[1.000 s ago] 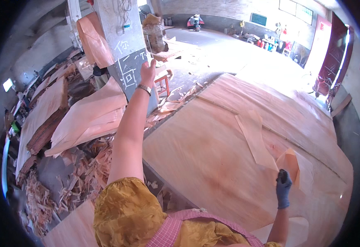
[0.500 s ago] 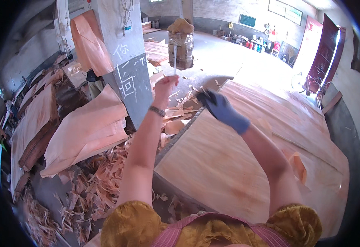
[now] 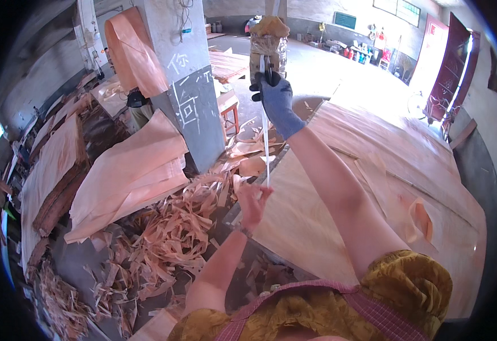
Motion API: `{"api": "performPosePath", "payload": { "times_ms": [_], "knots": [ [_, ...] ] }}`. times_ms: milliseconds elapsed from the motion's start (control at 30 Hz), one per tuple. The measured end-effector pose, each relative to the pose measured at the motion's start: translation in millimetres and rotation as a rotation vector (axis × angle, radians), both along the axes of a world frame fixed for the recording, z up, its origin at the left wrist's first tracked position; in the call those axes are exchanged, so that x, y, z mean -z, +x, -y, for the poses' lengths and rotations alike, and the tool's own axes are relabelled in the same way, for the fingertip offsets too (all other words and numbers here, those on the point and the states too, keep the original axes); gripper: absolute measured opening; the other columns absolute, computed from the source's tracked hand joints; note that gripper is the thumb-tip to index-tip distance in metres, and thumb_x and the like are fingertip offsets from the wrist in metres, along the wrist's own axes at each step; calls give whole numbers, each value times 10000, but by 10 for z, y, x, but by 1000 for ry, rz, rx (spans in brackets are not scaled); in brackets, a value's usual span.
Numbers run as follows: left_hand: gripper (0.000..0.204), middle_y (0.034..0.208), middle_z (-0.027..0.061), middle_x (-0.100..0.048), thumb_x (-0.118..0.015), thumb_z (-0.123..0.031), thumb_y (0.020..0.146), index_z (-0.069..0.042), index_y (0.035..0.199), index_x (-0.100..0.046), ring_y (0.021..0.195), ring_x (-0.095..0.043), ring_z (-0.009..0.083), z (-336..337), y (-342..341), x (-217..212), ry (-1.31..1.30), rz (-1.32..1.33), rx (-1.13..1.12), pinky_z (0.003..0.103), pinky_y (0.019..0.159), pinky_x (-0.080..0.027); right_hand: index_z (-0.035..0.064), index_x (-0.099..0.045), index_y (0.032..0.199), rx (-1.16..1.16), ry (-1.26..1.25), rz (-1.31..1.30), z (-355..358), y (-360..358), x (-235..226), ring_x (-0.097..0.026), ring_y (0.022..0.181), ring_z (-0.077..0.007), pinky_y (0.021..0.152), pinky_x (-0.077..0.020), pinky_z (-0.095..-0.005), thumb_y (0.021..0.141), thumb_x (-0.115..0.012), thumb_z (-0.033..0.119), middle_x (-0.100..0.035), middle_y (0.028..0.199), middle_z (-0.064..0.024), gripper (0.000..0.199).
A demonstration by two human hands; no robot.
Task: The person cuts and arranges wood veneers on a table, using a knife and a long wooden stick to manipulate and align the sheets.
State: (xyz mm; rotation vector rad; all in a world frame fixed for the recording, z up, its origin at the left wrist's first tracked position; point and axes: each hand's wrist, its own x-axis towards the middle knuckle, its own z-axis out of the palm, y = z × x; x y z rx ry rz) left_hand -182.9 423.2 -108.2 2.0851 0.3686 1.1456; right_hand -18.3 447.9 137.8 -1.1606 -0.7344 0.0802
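A thin white strip [image 3: 266,149] runs from a hanging brown block [image 3: 260,54] down to my left hand. The block looks wrapped in clear film, with a yellowish spongy lump [image 3: 269,26] on top. My bare left hand [image 3: 252,206] pinches the strip's lower end between thumb and fingertips, over the near left edge of the veneer-covered table. Up at the block, my right hand [image 3: 277,101], in a blue-grey glove with black fingers, closes round the strip's upper part. Large pale wood veneer sheets [image 3: 299,210] lie flat on the table beneath.
Torn veneer scraps [image 3: 172,244] heap on the floor at left. A grey pillar [image 3: 189,113] rises beyond them, with a leaning veneer sheet [image 3: 129,170] beside it and a veneer stack [image 3: 55,176] further left. One curled veneer piece [image 3: 421,220] lies at the table's right.
My left hand has come down and nearer with the strip, which now stretches long. My right hand has moved up and left from over the table to the strip at the block.
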Motion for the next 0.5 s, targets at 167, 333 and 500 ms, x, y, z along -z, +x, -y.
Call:
{"api": "performPosePath", "payload": {
  "times_ms": [167,333,500],
  "knots": [
    [419,984,105,-650,-796,-248,736,-81,1091,-648,928,-624,226,-449,-525,611,755,-473,-37,377,871,-440,5,-642,975,-187,-45,-78,370,-113,933,-632,611,-118,530,-515,-260,953,-576,135,-670,745,-78,148],
    [624,1362,138,-531,-606,-391,925,-11,1391,-440,1197,-551,209,-998,5,-72,-436,-262,633,413,986,-445,5,-634,954,-292,-40,-117,968,-264,1552,-615,616,-130,552,-495,-279,948,-629,180,-669,765,-81,175],
    [898,1455,151,-418,-649,-486,888,34,1489,-232,1361,-383,226,-177,640,-1320,-977,-250,956,396,1173,-222,121,-683,1059,-26,-155,120,1369,-512,1555,-634,671,-115,615,-530,-275,924,-671,236,-670,775,-39,178]
  ]
}}
